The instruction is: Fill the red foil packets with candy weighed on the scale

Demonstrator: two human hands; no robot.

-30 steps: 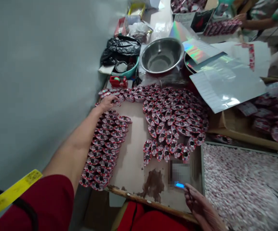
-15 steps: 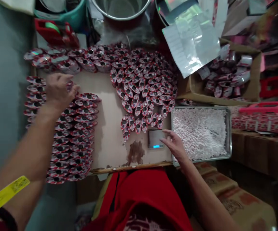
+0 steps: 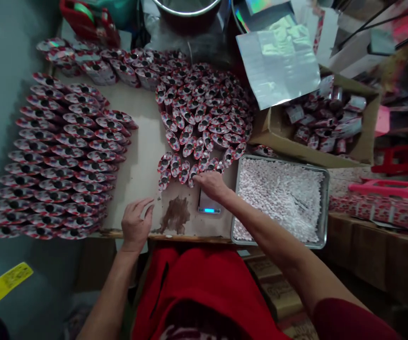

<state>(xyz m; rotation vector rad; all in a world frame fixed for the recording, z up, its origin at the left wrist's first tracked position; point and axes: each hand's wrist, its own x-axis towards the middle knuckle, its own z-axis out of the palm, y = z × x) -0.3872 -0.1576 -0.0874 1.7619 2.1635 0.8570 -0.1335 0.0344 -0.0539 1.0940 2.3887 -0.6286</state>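
Observation:
My right hand [image 3: 212,185] reaches over the small digital scale [image 3: 209,208], whose display glows blue. Its fingers are closed at the near edge of a cluster of red-and-white printed pouches [image 3: 187,147], on one pouch [image 3: 192,175] that they partly cover. The pouches stand upright, with oval tops and dark openings. Low over the table's front edge, my left hand [image 3: 136,224] holds nothing, thumb and fingers apart. To its left stand tight rows of similar pouches [image 3: 71,151]. Right of the scale lies a metal tray [image 3: 326,208] of small white pellets [image 3: 278,198].
A cardboard box [image 3: 285,141] with more pouches stands at the back right, under silvery plastic sheets [image 3: 278,66]. At the back are a red tape dispenser [image 3: 90,23] and a metal pot [image 3: 189,10]. A wet brown patch [image 3: 173,216] marks the table [image 3: 129,165].
My left hand has left the pouch rows at the left and come down to the table's front edge. My right hand has moved from the scale's side onto the near pouches. The view has shifted.

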